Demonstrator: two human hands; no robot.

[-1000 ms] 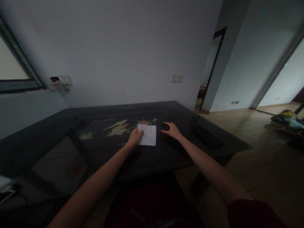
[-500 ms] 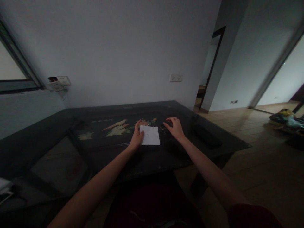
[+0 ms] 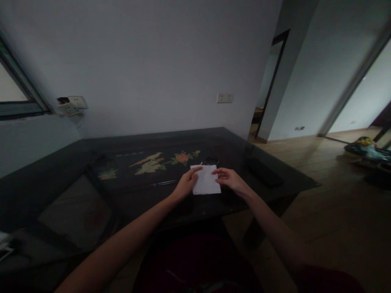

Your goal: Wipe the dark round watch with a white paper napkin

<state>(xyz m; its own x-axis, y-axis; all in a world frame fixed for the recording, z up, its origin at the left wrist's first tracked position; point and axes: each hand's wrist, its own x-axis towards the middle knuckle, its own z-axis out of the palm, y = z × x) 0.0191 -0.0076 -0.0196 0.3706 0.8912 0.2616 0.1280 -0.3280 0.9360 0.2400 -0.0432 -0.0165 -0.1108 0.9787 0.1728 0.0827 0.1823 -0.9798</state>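
Note:
A white folded sheet, paper or thin cloth, lies near the front middle of the dark tabletop or just over it; any small gap cannot be made out. My left hand grips its left edge, with the thumb and fingers closed on it. At the right edge, my right hand has its fingers bent together, their tips on the sheet. Just behind the sheet rests a thin dark-framed object that looks like a pair of glasses, partly hidden by the sheet.
A long black case lies on the table's right side. The dark glossy table carries a bird-and-flower inlay. Behind it stands a pale wall with sockets. Bagged items sit on the floor at far right.
The white sheet has moved right and nearer to me with my left hand. My right hand has come from the glasses-like object to the sheet's right edge.

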